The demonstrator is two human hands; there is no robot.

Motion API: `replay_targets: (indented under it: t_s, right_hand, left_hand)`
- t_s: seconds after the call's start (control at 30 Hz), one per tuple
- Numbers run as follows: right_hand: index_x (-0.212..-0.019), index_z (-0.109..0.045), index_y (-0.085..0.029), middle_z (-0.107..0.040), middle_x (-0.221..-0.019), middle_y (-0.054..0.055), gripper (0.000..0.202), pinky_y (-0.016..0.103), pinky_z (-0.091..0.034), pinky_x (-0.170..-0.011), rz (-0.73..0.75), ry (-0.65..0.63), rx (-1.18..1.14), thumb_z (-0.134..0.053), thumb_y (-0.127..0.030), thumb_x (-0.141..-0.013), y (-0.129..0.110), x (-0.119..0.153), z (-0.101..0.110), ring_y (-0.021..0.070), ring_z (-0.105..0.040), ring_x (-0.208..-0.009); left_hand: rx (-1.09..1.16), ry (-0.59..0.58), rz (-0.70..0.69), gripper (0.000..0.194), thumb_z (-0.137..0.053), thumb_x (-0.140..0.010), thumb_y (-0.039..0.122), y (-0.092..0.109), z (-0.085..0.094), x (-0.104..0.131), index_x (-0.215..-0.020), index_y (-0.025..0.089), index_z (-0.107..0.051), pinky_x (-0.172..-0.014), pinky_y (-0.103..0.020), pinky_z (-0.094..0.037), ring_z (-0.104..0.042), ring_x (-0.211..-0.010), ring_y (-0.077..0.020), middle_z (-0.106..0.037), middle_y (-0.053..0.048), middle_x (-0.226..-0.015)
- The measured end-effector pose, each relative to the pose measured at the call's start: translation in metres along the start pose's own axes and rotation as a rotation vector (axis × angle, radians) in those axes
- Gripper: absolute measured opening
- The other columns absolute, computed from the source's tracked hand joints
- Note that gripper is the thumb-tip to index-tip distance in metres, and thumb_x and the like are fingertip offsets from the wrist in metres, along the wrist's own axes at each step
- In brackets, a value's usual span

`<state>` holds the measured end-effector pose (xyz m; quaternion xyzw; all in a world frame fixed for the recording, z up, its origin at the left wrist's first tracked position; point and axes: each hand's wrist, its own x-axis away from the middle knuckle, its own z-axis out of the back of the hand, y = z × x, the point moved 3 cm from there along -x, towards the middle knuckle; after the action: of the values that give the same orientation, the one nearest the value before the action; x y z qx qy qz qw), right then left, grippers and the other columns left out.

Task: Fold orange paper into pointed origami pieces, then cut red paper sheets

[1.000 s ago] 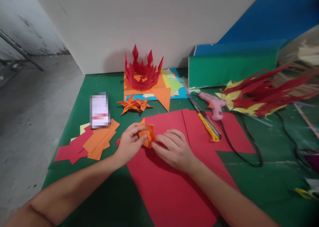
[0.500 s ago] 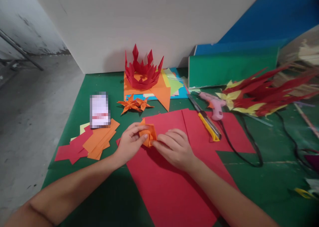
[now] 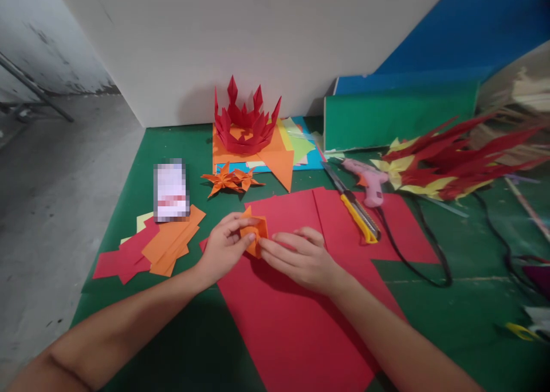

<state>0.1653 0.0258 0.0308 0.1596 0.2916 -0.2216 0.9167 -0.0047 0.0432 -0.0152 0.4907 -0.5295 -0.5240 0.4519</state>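
Observation:
My left hand [image 3: 228, 244] pinches a small piece of folded orange paper [image 3: 261, 226] between thumb and fingers. From the right, my right hand [image 3: 305, 260] has its lower fingertips on the paper's near edge, while its upper fingers are curled and lifted off it. Both hands are above large red paper sheets [image 3: 301, 323]. Behind them lie orange folded paper flowers [image 3: 234, 179]. Left of my left hand is a pile of orange paper strips [image 3: 174, 243] with red pieces [image 3: 114, 265].
A red paper crown [image 3: 246, 131] stands on coloured sheets at the back. A phone [image 3: 171, 190] with a blurred screen lies left. Right of my hands are a yellow box cutter [image 3: 361, 217], blade out, a pink glue gun [image 3: 372, 183] with black cord, and red and yellow paper shapes [image 3: 447, 163].
My right hand's upper fingers have lifted and spread a little away from the orange paper. The paper has turned slightly in my left hand, which stays in place.

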Motion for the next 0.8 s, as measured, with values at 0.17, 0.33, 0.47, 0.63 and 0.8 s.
replay_targets:
  t_s: [0.17, 0.33, 0.47, 0.63, 0.8]
  right_hand:
    - [-0.085, -0.067, -0.025, -0.074, -0.096, -0.007, 0.022, 0.029, -0.036, -0.081, 0.009, -0.020, 0.015, -0.055, -0.008, -0.086, 0.0000, -0.0002, -0.0013, 0.0088, -0.059, -0.089]
    - [-0.084, -0.067, -0.024, -0.075, -0.095, -0.006, 0.021, 0.030, -0.034, -0.080, -0.001, -0.016, -0.003, -0.053, -0.008, -0.088, -0.0005, -0.0009, -0.0021, 0.0097, -0.059, -0.088]
    - [-0.083, -0.067, -0.024, -0.075, -0.095, -0.006, 0.023, 0.031, -0.033, -0.079, -0.003, 0.000, -0.030, -0.052, -0.008, -0.089, -0.0002, -0.0018, -0.0019, 0.0101, -0.060, -0.088]
    - [-0.082, -0.067, -0.023, -0.075, -0.096, -0.005, 0.024, 0.031, -0.033, -0.080, 0.003, -0.008, -0.048, -0.050, -0.007, -0.091, -0.0005, -0.0035, -0.0013, 0.0103, -0.060, -0.089]
    - [-0.081, -0.067, -0.023, -0.075, -0.095, -0.006, 0.023, 0.030, -0.032, -0.081, -0.005, -0.018, -0.051, -0.052, -0.008, -0.090, -0.0008, -0.0047, -0.0008, 0.0093, -0.061, -0.089]
  left_hand:
    - [0.016, -0.004, 0.017, 0.023, -0.069, -0.077, 0.033, -0.0007, 0.0000, 0.0000, -0.095, 0.019, -0.070, -0.081, -0.031, -0.055, -0.059, -0.098, -0.0178, -0.054, -0.007, -0.103]
    - [0.032, -0.018, 0.011, 0.023, -0.069, -0.078, 0.034, 0.0031, -0.0003, -0.0006, -0.096, 0.020, -0.071, -0.082, -0.031, -0.055, -0.059, -0.098, -0.0180, -0.054, -0.007, -0.102]
    - [0.021, -0.021, 0.021, 0.023, -0.069, -0.078, 0.034, 0.0045, -0.0006, -0.0011, -0.096, 0.020, -0.071, -0.083, -0.031, -0.055, -0.060, -0.098, -0.0179, -0.055, -0.007, -0.102]
    - [0.027, 0.002, 0.008, 0.022, -0.070, -0.076, 0.034, 0.0021, -0.0001, -0.0006, -0.094, 0.021, -0.072, -0.084, -0.032, -0.055, -0.061, -0.098, -0.0182, -0.056, -0.007, -0.103]
    - [0.015, -0.003, 0.000, 0.022, -0.070, -0.077, 0.033, 0.0020, 0.0001, -0.0003, -0.094, 0.021, -0.071, -0.084, -0.033, -0.055, -0.062, -0.097, -0.0183, -0.057, -0.007, -0.103]
